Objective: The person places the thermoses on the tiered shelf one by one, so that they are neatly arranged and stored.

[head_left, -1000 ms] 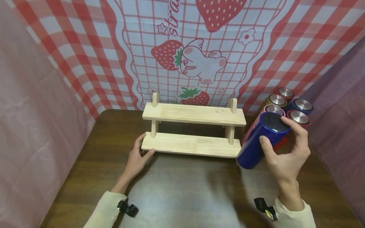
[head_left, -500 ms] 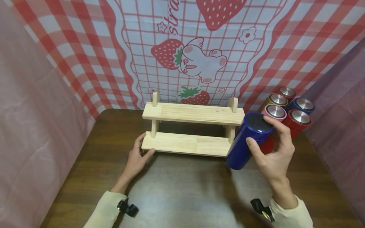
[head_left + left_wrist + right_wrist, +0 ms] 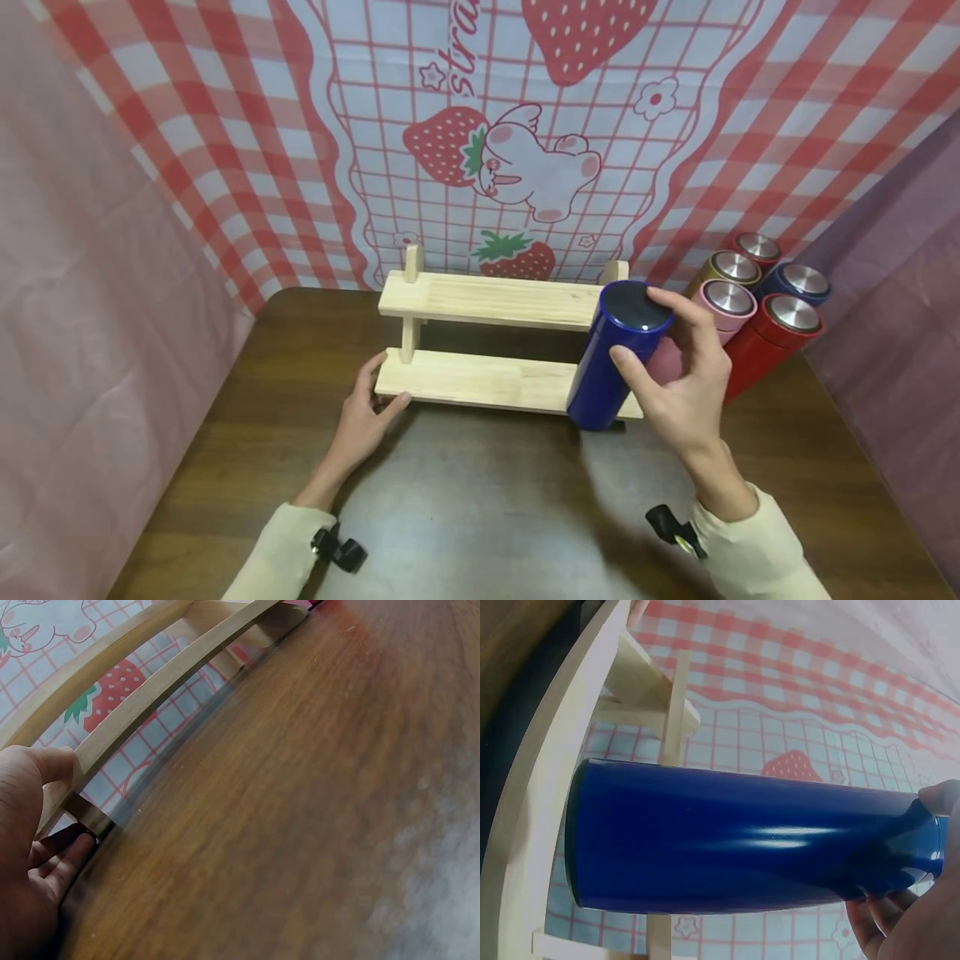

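Note:
My right hand [image 3: 682,375] grips a glossy blue thermos bottle [image 3: 611,367] near its black-topped upper end. The bottle leans slightly, in front of the right part of a two-tier pale wooden rack [image 3: 465,379]. In the right wrist view the lower end of the blue bottle [image 3: 705,836] is close to the rack's lower board [image 3: 536,787]; whether they touch I cannot tell. My left hand [image 3: 363,429] holds the left end of that lower board. Left wrist view: the thumb lies over the board [image 3: 120,724] and the curled fingers are below it.
Several thermos bottles with silver lids stand close together at the back right, among them a red one [image 3: 776,342], a pink one [image 3: 726,304] and a dark blue one [image 3: 798,282]. A strawberry-print cloth [image 3: 540,167] hangs behind the brown wooden table [image 3: 480,508].
My right hand has carried the blue bottle leftward, from beside the other bottles to in front of the rack's right part. The bottle has become more upright. My left hand keeps its place.

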### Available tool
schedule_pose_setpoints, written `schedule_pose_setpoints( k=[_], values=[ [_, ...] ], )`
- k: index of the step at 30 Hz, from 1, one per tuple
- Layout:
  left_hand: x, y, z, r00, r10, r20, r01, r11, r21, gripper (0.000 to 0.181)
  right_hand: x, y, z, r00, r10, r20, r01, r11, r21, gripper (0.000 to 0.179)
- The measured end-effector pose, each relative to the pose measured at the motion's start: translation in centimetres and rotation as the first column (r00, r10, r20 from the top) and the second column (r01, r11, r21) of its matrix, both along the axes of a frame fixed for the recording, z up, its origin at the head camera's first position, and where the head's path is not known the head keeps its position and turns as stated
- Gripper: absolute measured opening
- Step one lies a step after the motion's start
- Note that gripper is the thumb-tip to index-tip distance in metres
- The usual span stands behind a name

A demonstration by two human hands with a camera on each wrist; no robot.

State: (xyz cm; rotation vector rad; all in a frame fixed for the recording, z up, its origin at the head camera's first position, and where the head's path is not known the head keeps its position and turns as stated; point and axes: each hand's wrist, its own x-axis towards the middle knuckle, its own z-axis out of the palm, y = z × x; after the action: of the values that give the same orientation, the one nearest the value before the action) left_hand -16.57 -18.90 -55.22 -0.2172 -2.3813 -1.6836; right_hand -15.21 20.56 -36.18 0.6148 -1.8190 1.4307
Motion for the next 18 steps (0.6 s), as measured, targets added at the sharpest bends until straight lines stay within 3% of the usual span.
schedule_pose_setpoints(
  k=[3, 6, 10, 14, 18],
  values=[
    [-0.3, -0.2, -0.7, 1.000, 0.003, -0.029, -0.003, 1.000, 0.000, 0.081, -0.4, -0.6, 0.5, 1.000, 0.021, 0.023, -0.022, 1.000, 0.009, 0.063],
    [0.0, 0.0, 0.2, 1.000, 0.006, -0.004, -0.006, 1.000, -0.007, 0.081, -0.8, -1.3, 1.0, 0.998, 0.047, 0.045, -0.048, 0.999, 0.016, 0.063],
    [0.5, 0.4, 1.5, 0.997, 0.018, 0.077, -0.016, 1.000, -0.027, 0.081, -1.2, -2.1, 1.6, 0.996, 0.061, 0.060, -0.063, 0.997, 0.037, 0.067],
    [0.5, 0.6, 1.8, 0.992, 0.024, 0.127, -0.022, 1.000, -0.020, 0.081, -1.6, -2.7, 2.1, 0.996, 0.061, 0.058, -0.065, 0.995, 0.074, 0.069],
    [0.5, 0.6, 1.9, 0.992, 0.020, 0.124, -0.017, 1.000, -0.020, 0.080, -1.9, -3.3, 2.4, 0.995, 0.081, 0.056, -0.086, 0.991, 0.101, 0.069]
  ],
)
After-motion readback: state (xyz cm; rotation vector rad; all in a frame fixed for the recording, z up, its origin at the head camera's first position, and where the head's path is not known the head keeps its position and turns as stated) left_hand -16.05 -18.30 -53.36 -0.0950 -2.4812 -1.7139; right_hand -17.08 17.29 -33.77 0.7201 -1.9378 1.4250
